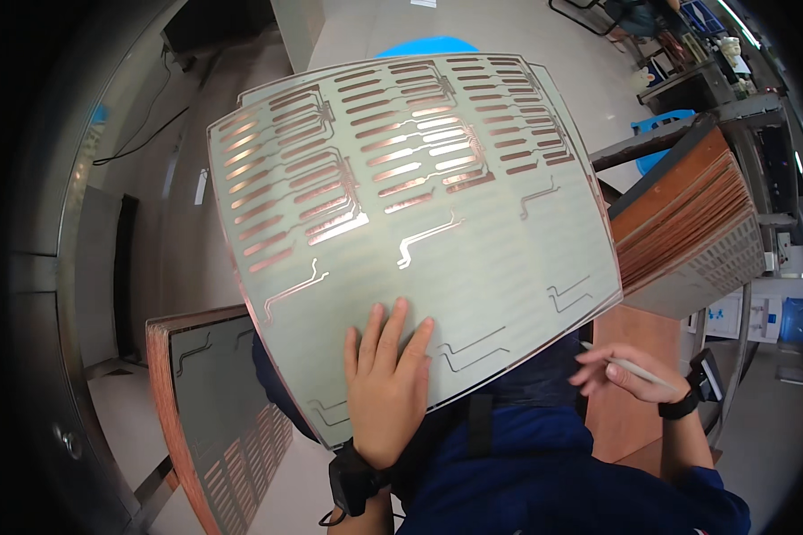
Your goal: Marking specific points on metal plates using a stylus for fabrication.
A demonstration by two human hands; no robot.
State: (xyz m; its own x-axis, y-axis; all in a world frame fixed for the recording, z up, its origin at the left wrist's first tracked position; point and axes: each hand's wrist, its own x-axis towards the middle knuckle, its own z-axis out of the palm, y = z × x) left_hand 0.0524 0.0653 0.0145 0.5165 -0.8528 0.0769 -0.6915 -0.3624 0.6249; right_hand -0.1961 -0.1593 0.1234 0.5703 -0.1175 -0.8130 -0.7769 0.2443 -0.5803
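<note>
A large pale green circuit board panel [500, 259] with copper traces lies across my lap, tilted, and edges of at least one more panel show beneath it. My left hand [386, 388] rests flat on its near part with fingers spread. Off the panel's near right corner, my right hand [629, 370] holds a slim whitish pen-like stick [642, 372] between thumb and fingers. The stick's tip points up and left, apart from the panel. What kind of tool it is I cannot make out.
At the right, a thick stack of copper-edged panels [696, 223] leans on a metal rack [749, 107]. Another stack [174, 419] stands at the lower left. A blue stool [428, 45] shows behind the panel, and a brown board [633, 383] is below my right hand.
</note>
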